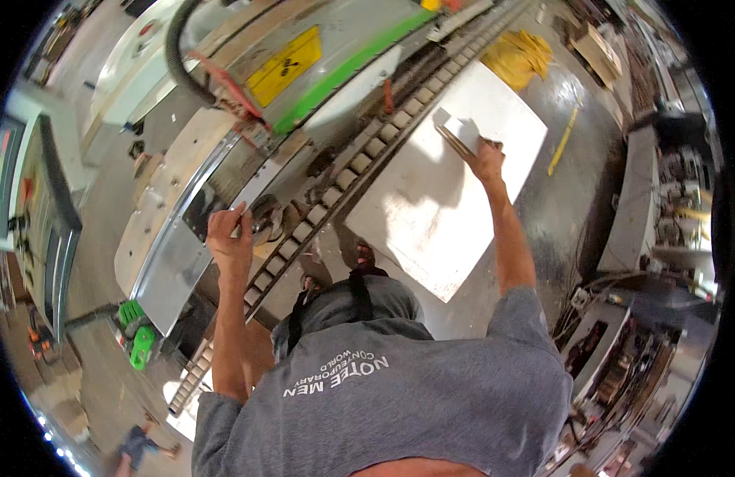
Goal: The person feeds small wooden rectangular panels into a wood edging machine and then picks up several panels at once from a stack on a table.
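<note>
Strip (454,143), one, in right fingers (481,162) above one white panel (451,211)

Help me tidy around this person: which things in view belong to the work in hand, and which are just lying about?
Likely in the work:
narrow brown strip, in the right hand
white board, below that hand
grey-and-green machine, near the left hand

Likely just lying about:
crumpled yellow sheet, by the board's far edge
brown box, farther right
</note>
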Action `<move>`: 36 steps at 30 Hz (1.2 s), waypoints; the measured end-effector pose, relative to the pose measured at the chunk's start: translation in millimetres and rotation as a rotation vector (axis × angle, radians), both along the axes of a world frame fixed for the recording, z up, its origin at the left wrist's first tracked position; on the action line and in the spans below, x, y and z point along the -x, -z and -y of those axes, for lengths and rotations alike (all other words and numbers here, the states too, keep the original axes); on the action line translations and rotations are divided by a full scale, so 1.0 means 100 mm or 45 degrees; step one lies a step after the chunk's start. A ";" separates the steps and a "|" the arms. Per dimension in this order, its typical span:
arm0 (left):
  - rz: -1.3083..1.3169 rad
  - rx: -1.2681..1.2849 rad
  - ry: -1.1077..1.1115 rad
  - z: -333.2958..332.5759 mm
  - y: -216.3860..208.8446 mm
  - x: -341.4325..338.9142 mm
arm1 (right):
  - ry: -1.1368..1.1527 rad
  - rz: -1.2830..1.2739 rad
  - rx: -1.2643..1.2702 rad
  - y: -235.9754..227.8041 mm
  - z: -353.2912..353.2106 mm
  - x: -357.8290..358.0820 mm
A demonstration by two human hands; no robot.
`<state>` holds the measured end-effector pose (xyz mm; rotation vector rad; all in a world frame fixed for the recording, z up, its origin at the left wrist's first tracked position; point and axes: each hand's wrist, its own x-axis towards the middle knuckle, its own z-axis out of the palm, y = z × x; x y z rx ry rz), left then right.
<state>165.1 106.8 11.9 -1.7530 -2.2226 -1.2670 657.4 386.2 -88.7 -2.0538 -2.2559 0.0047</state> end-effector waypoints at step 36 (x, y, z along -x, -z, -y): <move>-0.389 -0.019 -0.344 0.82 0.10 1.23 | -0.905 -1.699 0.501 -0.75 2.84 4.80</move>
